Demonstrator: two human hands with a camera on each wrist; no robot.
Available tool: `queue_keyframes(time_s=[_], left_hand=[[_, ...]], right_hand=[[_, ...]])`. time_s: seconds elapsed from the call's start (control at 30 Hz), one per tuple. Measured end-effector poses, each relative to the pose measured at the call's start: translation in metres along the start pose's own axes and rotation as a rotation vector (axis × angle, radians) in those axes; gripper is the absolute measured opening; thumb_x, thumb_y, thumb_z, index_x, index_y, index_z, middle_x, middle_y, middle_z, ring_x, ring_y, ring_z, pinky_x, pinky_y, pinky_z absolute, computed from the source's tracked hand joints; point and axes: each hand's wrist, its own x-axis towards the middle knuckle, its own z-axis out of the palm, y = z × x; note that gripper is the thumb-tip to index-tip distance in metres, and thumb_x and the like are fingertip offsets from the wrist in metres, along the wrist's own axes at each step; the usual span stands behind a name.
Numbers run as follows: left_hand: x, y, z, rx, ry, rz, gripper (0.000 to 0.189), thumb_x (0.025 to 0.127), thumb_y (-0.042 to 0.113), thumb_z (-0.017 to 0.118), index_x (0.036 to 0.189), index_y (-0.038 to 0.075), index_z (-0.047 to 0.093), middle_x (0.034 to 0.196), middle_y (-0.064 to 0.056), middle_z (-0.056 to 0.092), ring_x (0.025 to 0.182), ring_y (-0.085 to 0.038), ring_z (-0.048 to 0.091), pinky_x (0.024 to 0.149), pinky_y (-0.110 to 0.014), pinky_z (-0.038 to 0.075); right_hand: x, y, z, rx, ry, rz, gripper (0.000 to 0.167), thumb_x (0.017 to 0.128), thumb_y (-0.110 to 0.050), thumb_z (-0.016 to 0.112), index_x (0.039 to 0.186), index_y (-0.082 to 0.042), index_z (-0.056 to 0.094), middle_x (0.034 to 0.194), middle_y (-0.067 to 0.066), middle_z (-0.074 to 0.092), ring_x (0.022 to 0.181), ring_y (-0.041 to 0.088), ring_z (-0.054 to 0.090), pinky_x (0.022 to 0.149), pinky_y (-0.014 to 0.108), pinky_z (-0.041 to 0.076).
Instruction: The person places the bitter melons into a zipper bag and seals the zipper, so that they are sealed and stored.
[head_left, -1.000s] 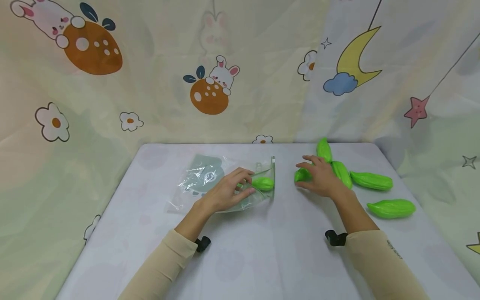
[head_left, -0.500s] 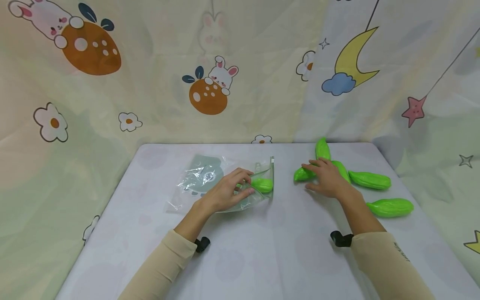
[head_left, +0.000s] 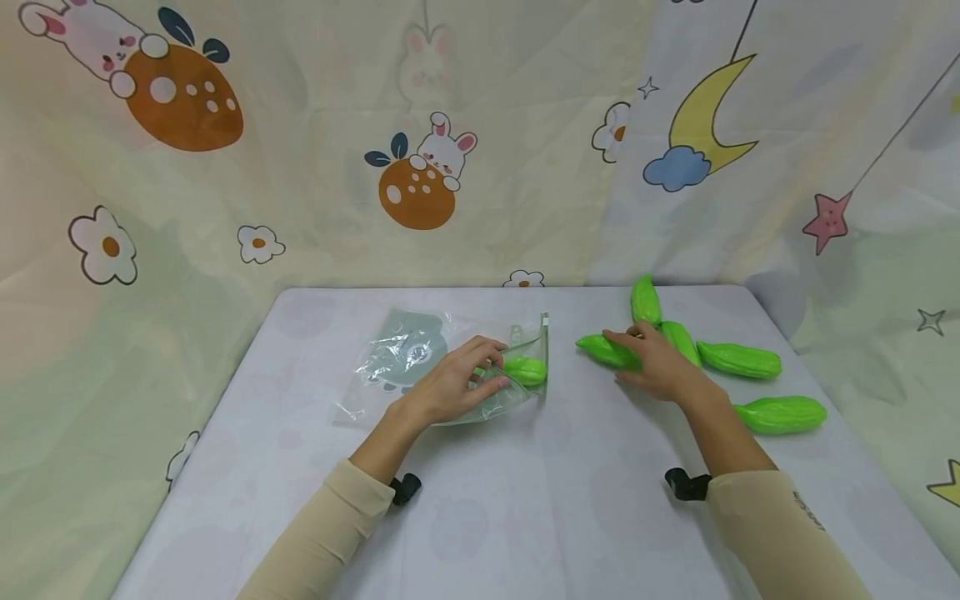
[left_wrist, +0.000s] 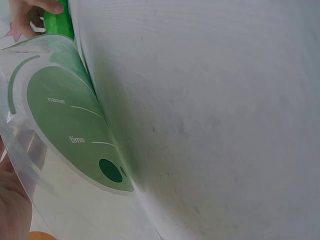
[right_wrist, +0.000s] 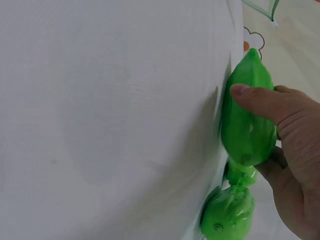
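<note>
A clear zip bag with a pale green print lies on the table, its mouth to the right. Inside the mouth sits a bright green, ridged bitter melon. My left hand grips the bag near this opening, thumb and fingers apart around it. To the right, my right hand holds another bitter melon, its pointed end toward the bag. In the right wrist view the thumb lies across this melon, and the other fingers are mostly hidden behind it. The bag fills the left of the left wrist view.
Beyond the right hand lie more bitter melons: one at the back edge, one beside the hand, and two farther right, the upper one and the lower one. A patterned cloth hangs behind the white-covered table.
My right hand first draws back to the right along the melon, then the melon turns and shifts slightly left in its grasp. The left hand and bag stay put.
</note>
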Motion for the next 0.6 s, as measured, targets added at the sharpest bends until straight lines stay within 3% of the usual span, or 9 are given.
queue_keyframes(time_s=[0.13,0.4,0.6], left_hand=[[-0.0001,0.0005,0.0002,-0.008,-0.001,0.002,0.017,0.101,0.026,0.069,0.108,0.015,0.059,0.142,-0.011,0.057,0.109,-0.017,0.066,0.083,-0.019,0.059],[-0.0015,-0.0003,-0.0001,-0.017,0.001,-0.01,0.017,0.1,0.026,0.069,0.107,0.014,0.059,0.142,-0.011,0.058,0.108,-0.018,0.067,0.083,-0.019,0.06],[-0.0024,0.0,-0.0008,-0.01,-0.001,-0.009,0.017,0.101,0.026,0.069,0.107,0.015,0.058,0.142,-0.011,0.058,0.107,-0.017,0.067,0.082,-0.019,0.06]], right_hand=[[-0.0018,0.0009,0.0028,0.017,0.01,-0.016,0.072,0.089,-0.014,0.081,0.153,-0.006,0.047,0.131,0.025,0.046,0.105,0.042,0.06,0.089,0.057,0.053],[-0.0035,0.0027,0.0071,0.024,-0.013,-0.02,0.076,0.089,-0.014,0.078,0.156,-0.007,0.041,0.139,0.025,0.045,0.118,0.046,0.055,0.095,0.061,0.051],[-0.0049,0.0008,0.01,0.035,0.016,-0.037,0.077,0.088,-0.012,0.078,0.155,-0.008,0.041,0.135,0.023,0.05,0.116,0.042,0.057,0.096,0.06,0.05]])
